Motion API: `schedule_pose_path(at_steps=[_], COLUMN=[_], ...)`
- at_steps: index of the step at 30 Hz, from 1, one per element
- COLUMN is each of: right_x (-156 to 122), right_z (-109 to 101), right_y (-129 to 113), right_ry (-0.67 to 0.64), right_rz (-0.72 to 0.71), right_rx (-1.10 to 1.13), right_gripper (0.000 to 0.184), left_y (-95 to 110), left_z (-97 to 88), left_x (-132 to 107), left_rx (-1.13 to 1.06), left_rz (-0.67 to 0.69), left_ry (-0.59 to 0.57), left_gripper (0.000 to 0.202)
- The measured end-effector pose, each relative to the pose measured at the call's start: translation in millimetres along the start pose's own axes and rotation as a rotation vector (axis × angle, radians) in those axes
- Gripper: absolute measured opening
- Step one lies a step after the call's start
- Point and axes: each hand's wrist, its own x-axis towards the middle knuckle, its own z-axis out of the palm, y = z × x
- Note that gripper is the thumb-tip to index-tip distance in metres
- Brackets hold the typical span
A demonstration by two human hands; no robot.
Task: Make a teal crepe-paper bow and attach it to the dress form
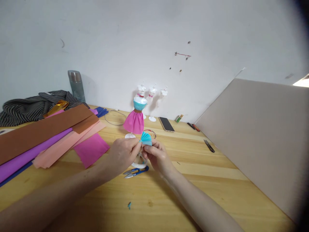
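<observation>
A small pleated fan of turquoise crepe paper (146, 138) is held up between my hands over the table. My left hand (124, 151) pinches its gathered point, and a thin pale strand hangs down there. My right hand (156, 154) has its fingers closed on the fan's lower right edge. Below them lie a white ring-shaped roll (139, 165), partly hidden by my fingers, and blue-handled thread snips (136, 172). Just behind the fan stands a miniature dress form (136, 112) with a turquoise top, brown waistband and pink skirt.
Brown (45, 132), purple, peach and pink paper sheets lie at left, near striped cloth (43, 104) and a flask (76, 85). White dress forms (152, 93) and a phone (166, 124) stand or lie behind. A cutter (209, 146) lies right, near a large pale panel (251, 135).
</observation>
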Motion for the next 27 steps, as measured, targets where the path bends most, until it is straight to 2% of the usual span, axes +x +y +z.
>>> schedule_pose_path(at_steps=[4,7,12,20,27], right_x=[-0.5,-0.5,1.7,10.0,13.0], right_z=[0.1,-1.3,-4.5,-15.6,-16.1], right_y=[-1.7,-3.4,-3.1,1.5,3.2], right_ry=[-0.007,-0.012,0.022,-0.008,0.021], right_rz=[-0.003,0.009,0.038,-0.056,0.021], right_rx=[-0.040,-0.062,-0.089,-0.208,-0.204], right_gripper=[0.023,0.032,0.035,0.042,0.049], left_y=[-2.3,-4.4,-7.6,-9.2,-14.2], left_z=[1.8,2.4,2.1,1.6,4.0], left_x=[-0.2,-0.4,0.1,1.7,1.3], left_rx=[0.010,0.064,0.229,0.331,0.386], left_rz=[0.007,0.077,0.246,0.340,0.447], left_ry=[0.004,0.011,0.081,0.061,0.133], left_gripper=[0.035,0.035,0.033,0.028,0.027])
